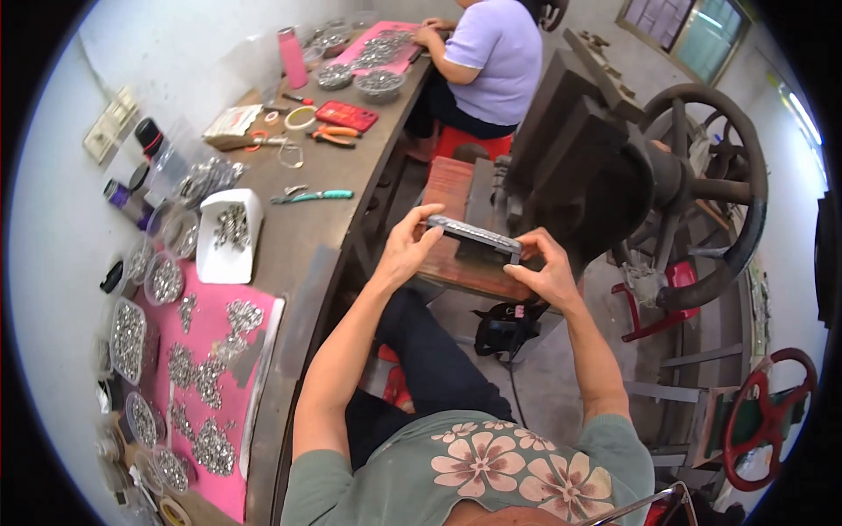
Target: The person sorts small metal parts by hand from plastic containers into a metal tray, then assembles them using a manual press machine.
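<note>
Between both hands, a narrow dark bar with a row of shiny silver pieces along its top is held up level in front of the press. My left hand pinches its left end, with thumb and fingers closed. At the right end my right hand grips it, the thumb below and the fingers above. What exactly the bar is cannot be made out. Beneath and behind it lies a reddish-brown wooden block surface beside the dark metal body of the machine.
To the left, a bench holds a pink mat with small silver parts, a white tray, several tubs, teal-handled pliers and orange-handled pliers. A large handwheel stands right. Another person sits at the bench's far end.
</note>
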